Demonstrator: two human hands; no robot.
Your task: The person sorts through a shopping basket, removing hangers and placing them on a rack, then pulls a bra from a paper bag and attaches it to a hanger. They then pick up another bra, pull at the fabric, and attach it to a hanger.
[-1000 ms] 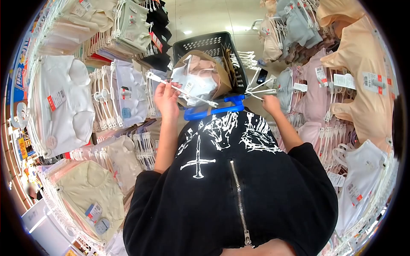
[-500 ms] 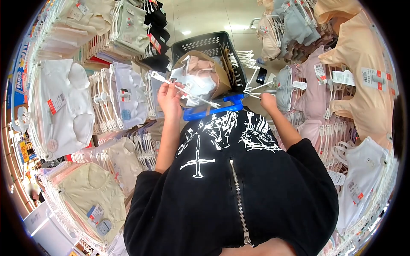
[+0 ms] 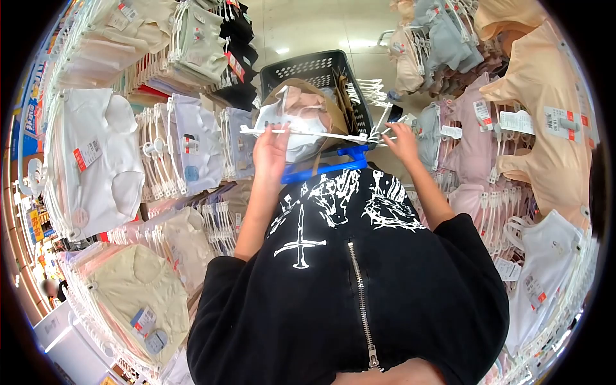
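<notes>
My left hand (image 3: 271, 151) is closed on a long white plastic hanger (image 3: 308, 133), which lies level above a paper bag (image 3: 337, 125). White and pink clothes (image 3: 298, 122) fill the bag, inside a black basket cart (image 3: 305, 63) with a blue handle (image 3: 321, 171). At the hanger's right end, my right hand (image 3: 402, 142) has its fingers bent around several white hangers (image 3: 380, 128). A dark phone (image 3: 395, 113) shows just beyond the right fingertips.
Racks of hanging underwear stand on the left, with white briefs (image 3: 102, 160) and cream briefs (image 3: 138, 279). Beige tops (image 3: 545, 122) and a white camisole (image 3: 545, 269) hang on the right. Tiled floor (image 3: 308, 25) shows beyond the cart. A person (image 3: 61, 290) is partly visible far left.
The hanger in my left hand has swung from slanted to nearly level and shifted right. My right hand has moved up and left to meet its end.
</notes>
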